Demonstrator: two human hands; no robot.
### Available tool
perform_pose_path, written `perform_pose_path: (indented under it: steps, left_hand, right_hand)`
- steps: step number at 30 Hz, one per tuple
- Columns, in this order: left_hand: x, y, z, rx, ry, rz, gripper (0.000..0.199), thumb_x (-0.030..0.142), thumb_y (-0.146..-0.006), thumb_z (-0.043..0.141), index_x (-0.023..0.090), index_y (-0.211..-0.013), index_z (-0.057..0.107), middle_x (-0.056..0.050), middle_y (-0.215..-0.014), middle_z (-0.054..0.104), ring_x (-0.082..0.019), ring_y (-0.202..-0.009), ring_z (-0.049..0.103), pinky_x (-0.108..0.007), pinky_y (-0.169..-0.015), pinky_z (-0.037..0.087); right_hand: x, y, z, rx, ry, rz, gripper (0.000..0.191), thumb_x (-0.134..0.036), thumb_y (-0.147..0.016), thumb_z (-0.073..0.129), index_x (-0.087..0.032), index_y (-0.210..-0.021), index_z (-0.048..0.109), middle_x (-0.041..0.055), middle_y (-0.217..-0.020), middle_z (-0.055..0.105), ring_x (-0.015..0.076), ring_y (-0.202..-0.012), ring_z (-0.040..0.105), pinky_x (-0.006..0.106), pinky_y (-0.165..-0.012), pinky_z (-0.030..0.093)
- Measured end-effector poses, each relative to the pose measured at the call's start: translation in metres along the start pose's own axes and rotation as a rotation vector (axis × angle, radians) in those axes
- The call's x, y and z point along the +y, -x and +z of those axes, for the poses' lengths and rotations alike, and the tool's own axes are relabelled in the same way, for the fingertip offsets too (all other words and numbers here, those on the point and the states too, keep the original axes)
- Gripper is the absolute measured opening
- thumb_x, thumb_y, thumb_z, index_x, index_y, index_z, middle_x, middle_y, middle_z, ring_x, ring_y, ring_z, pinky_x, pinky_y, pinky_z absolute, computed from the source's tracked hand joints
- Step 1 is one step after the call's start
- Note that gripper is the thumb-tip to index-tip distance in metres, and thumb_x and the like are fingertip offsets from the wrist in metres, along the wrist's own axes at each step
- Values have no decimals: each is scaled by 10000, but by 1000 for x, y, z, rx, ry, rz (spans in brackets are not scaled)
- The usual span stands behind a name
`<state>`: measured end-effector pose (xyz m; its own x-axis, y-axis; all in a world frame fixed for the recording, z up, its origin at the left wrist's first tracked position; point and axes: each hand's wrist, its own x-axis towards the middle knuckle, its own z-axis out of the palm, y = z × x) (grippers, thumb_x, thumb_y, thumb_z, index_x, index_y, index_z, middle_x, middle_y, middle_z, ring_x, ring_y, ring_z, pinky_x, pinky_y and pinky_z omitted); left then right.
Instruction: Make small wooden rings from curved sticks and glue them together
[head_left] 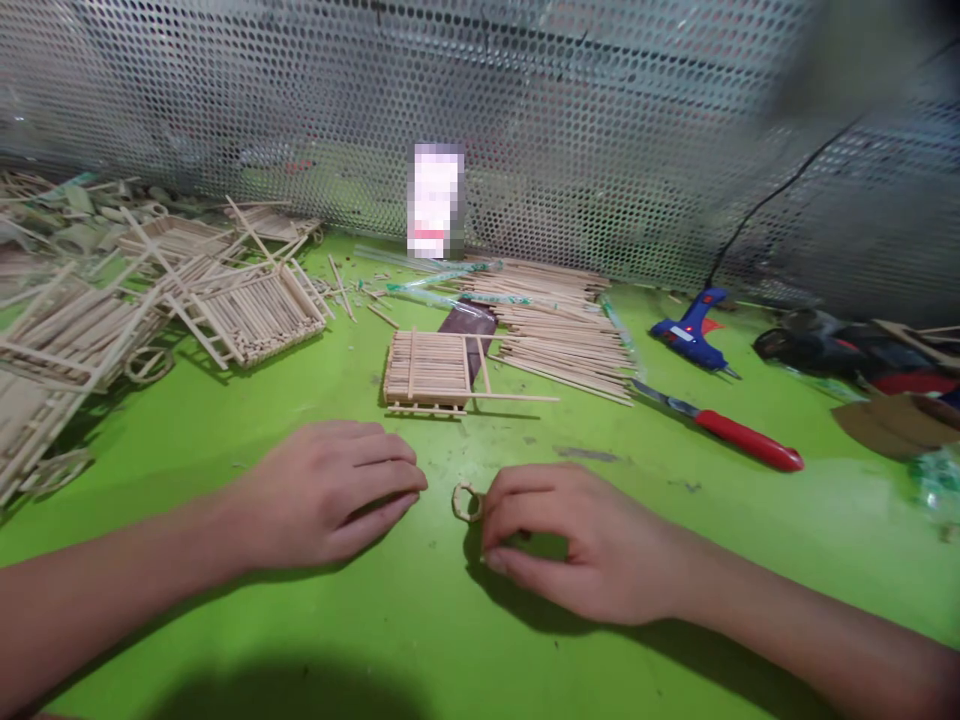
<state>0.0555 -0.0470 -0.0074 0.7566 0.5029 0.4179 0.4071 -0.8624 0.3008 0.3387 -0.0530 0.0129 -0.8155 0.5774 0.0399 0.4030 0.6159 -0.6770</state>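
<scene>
My left hand (341,490) rests over the green table with its fingers loosely stretched and nothing visible in it. Facing it, my right hand (577,540) is curled, thumb and index finger tips close together. A small ring of pale wooden pieces (466,502) stands at the right fingertips and appears gripped there, its right edge hidden by the fingers. Beyond both hands sits a miniature cart (427,368) made of thin round sticks, with two shafts pointing right. It overlaps a dark brown block (469,320).
A red-handled knife (750,440) and a blue glue gun (694,330) lie at right. Loose sticks (562,340) with plastic wrapping lie behind the cart. Several stick carts (259,315) crowd the left. A perforated metal screen (525,130) closes off the back, with a blurred-out phone-like rectangle (435,200) before it.
</scene>
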Motion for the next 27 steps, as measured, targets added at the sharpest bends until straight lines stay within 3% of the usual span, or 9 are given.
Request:
perform_pose_path:
  steps: [4,10,14,21,27]
  left_hand:
    - [5,0,2,-7,22,45,171,180,-1010,560,154,-1085,711,-56,-1002,775,-174,-848,702,-314,-760,547]
    - [12,-2,3,-84,-2,147,163,243,-1013,561,182,-1092,689,-79,-1002,753,-197,-877,680,-345,-856,522]
    - [11,-3,3,-92,-19,134,159,237,-1017,553,187,-1086,687,-70,-997,750,-190,-872,672,-335,-830,515]
    - [8,-2,4,-54,8,87,161,198,-1017,550,175,-1095,688,-54,-1012,761,-181,-889,685,-334,-831,516]
    - [11,-1,4,-123,-24,166,286,278,-1029,529,165,-1265,645,-92,-1261,734,-248,-1071,679,-401,-932,509]
  right_hand:
    - [19,1,-4,174,84,-98,100,-212,-964,640,-180,-942,732,54,-908,744,162,-800,689,304,-727,580]
    - [34,-4,-6,108,155,-202,289,-200,-956,649,-177,-1239,703,108,-1178,743,206,-1038,697,379,-917,584]
    - [31,-7,-6,56,190,-150,320,-250,-983,634,-171,-1287,696,117,-1215,731,221,-1062,695,394,-934,572]
    - [28,-9,1,77,162,-54,252,-339,-974,667,-200,-1170,742,104,-1168,719,218,-1025,692,377,-905,567]
    - [24,-9,7,106,170,-17,253,-361,-974,661,-193,-1149,733,101,-1162,714,230,-1035,684,382,-905,552]
